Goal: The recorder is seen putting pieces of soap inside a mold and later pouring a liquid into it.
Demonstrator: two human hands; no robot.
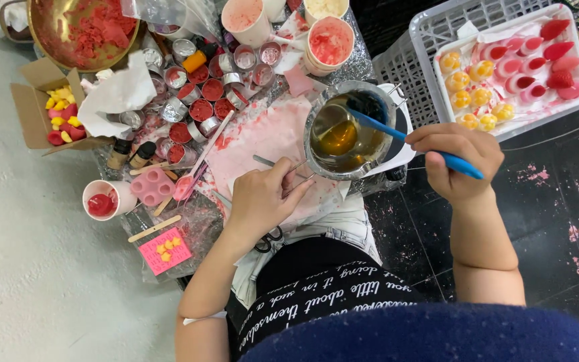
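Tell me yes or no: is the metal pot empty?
No. The metal pot holds amber liquid, and the right hand dips a blue spatula into it.

Home craft corner; floor crowded with wax tins (199,100) and moulds (152,186).

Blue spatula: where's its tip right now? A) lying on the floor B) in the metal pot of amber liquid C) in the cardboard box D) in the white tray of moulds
B: the right hand holds the blue spatula by its handle, and its dark tip sits inside the metal pot above the amber liquid, while the left hand steadies the pot's wire handle.
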